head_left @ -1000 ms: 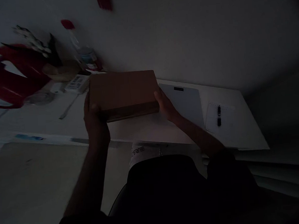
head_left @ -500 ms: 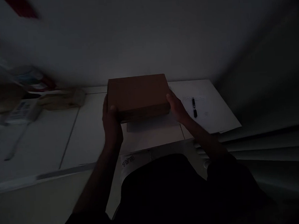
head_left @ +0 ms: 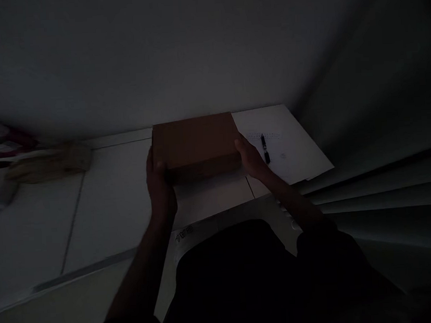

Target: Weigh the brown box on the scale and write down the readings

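Note:
The scene is very dim. A flat brown cardboard box [head_left: 195, 142] sits low over the white table [head_left: 116, 195], near its back edge by the wall. My left hand [head_left: 159, 186] grips the box's left near corner, thumb on top. My right hand [head_left: 250, 157] clasps its right side with fingers wrapped round the edge. Whether the box rests on the table or hovers just above it is unclear.
A sheet of paper [head_left: 294, 152] with a black pen [head_left: 264, 148] on it lies to the right of the box. Blurred clutter, among it a brownish object [head_left: 49, 163], lies at the far left. Slatted blinds [head_left: 383, 191] run along the right.
The box, held in both hands, has moved right along the table, over the grey pad, which is now out of sight, to beside the paper and pen. The red items on the left have left the view.

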A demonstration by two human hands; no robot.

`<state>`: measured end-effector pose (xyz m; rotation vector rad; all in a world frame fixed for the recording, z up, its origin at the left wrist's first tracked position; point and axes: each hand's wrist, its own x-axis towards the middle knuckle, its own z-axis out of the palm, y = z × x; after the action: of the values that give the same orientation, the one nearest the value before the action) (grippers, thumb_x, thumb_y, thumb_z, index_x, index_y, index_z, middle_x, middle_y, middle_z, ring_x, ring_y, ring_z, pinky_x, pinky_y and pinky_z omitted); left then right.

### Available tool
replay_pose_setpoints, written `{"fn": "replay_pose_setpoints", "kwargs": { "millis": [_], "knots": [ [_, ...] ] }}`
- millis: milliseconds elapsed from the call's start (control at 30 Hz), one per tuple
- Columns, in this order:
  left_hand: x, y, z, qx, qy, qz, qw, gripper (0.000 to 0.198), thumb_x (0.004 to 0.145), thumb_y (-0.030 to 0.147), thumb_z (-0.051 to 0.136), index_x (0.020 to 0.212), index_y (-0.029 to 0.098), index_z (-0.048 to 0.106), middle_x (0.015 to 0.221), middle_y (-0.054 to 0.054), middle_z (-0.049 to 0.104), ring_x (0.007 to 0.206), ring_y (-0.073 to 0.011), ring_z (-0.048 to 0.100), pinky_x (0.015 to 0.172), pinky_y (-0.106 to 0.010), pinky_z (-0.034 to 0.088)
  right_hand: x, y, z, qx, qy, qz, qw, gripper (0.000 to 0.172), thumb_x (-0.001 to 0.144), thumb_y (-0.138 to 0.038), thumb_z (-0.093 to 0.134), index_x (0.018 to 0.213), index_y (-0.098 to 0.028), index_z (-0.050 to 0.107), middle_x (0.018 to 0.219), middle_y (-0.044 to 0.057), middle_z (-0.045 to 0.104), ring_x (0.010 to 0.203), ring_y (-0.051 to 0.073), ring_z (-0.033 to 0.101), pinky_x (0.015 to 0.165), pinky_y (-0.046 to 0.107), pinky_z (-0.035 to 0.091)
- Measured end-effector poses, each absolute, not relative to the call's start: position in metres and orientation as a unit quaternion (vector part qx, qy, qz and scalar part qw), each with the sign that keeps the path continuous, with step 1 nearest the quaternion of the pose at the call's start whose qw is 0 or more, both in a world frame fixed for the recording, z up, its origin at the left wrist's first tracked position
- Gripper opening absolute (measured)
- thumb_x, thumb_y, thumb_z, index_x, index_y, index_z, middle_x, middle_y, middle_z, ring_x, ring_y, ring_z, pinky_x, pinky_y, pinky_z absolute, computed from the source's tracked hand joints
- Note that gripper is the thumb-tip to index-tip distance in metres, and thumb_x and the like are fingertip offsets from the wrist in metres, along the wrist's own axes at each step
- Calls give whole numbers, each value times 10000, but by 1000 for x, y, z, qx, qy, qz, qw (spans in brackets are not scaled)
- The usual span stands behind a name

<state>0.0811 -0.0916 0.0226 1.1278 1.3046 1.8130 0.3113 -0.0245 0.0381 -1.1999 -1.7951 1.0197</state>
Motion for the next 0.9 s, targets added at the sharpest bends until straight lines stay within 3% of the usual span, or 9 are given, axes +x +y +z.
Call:
{"fn": "replay_pose_setpoints", "kwargs": {
  "millis": [333, 567, 900],
  "knots": [
    [77, -87, 14, 424, 501, 684, 319, 447, 904, 450, 537, 1346, 388, 539, 1472, 47, 483, 1416, -235, 400, 1256, -442, 314, 312, -22, 31, -462, -692, 408, 375, 784, 932, -745, 221, 1548, -269, 319, 1559, -2, 349, 1451, 215, 360, 1241, 425, 323],
    [79, -87, 16, 414, 508, 685, 318, 558, 907, 434, 542, 1435, 269, 467, 1532, -34, 415, 1415, -225, 391, 1211, -373, 361, 309, -16, 26, -463, -691, 408, 376, 810, 923, -758, 214, 1541, -248, 333, 1562, 4, 346, 1451, 229, 359, 1249, 433, 306],
    [80, -86, 13, 416, 496, 694, 315, 541, 917, 452, 526, 1420, 255, 482, 1504, -45, 452, 1394, -232, 421, 1203, -374, 354, 312, -21, 33, -455, -702, 414, 359, 808, 947, -723, 212, 1571, -214, 276, 1582, 29, 306, 1471, 226, 323, 1254, 414, 284]
  ]
}}
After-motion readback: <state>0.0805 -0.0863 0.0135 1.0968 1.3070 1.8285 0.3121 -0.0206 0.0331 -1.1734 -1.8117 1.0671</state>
